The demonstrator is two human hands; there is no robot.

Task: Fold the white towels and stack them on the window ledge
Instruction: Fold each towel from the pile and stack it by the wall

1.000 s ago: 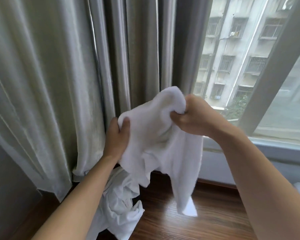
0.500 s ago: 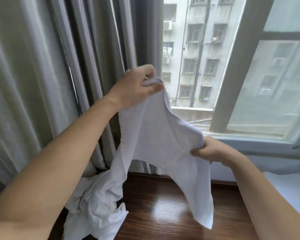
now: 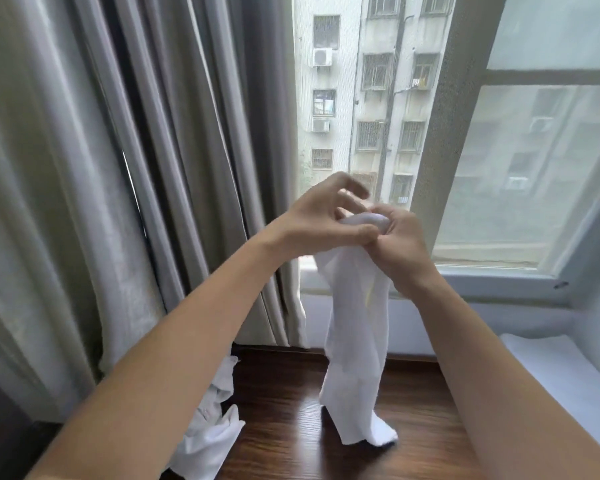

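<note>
Head view: both hands meet chest-high before the window. Her right hand [image 3: 400, 244] grasps the bunched top of a white towel [image 3: 355, 344], which hangs down to the wooden ledge [image 3: 284, 420]. Left hand [image 3: 321, 216] pinches it with thumb, other fingers spread loose. More crumpled towels [image 3: 212, 431] lie by the curtain [image 3: 84, 188].

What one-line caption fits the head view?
Both hands hold a white towel hanging above the wooden ledge.
</note>
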